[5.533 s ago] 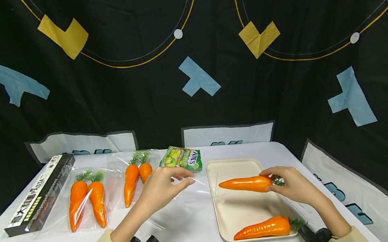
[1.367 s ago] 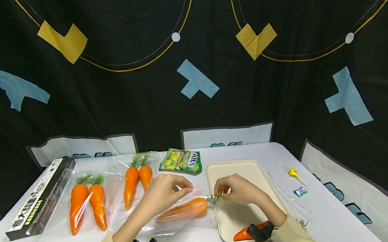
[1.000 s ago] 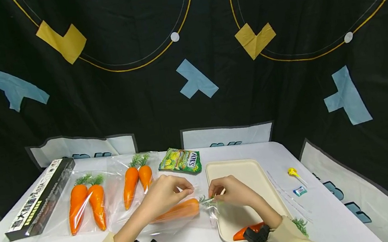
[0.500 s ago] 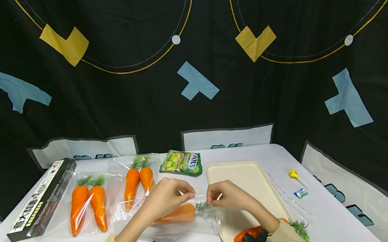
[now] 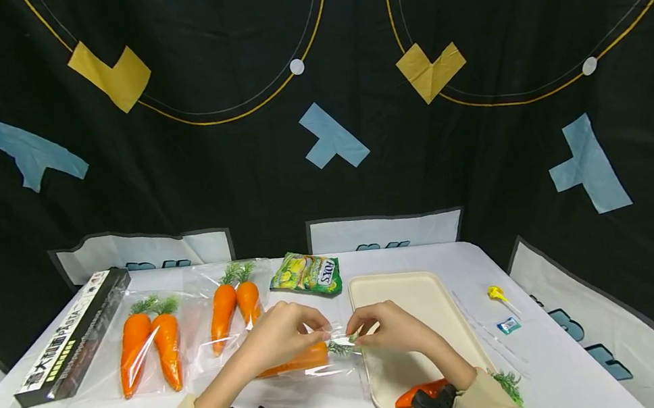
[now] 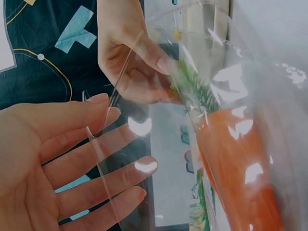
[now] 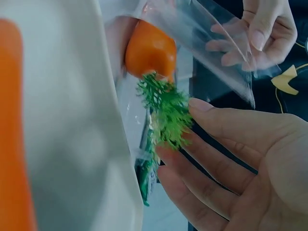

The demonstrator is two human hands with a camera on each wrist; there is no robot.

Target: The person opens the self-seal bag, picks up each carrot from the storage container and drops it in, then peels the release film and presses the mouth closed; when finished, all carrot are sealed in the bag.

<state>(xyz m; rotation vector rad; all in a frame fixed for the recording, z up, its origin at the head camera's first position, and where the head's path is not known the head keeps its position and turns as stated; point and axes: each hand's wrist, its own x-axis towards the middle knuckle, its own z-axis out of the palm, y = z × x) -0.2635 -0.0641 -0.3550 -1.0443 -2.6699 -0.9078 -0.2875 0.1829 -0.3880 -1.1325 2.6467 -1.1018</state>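
My left hand (image 5: 290, 331) pinches the edge of a clear plastic bag (image 6: 139, 192) between thumb and index finger, the other fingers spread behind the film. Inside the bag lies an orange carrot (image 5: 306, 358), its tip toward the left and partly hidden by my left forearm. Its feathery green top (image 7: 166, 110) sticks out at the bag's mouth. My right hand (image 5: 393, 330) pinches those leaves with thumb and fingertips, over the tray's left edge and close to my left hand. A second carrot (image 5: 418, 393) lies in the cream tray (image 5: 400, 297), partly covered by my right wrist.
Two clear bags, each with two carrots (image 5: 134, 353), lie on the left beside a long black pasta box (image 5: 71, 341). A green FOX'S candy bag (image 5: 306, 274) sits at the back. Right of the tray are a yellow lollipop (image 5: 497, 293) and a small wrapped sweet (image 5: 508, 326).
My right hand has brought the carrot left from above the tray into the bag, then shifted its leaves further left. My left hand has stayed at the bag's edge.
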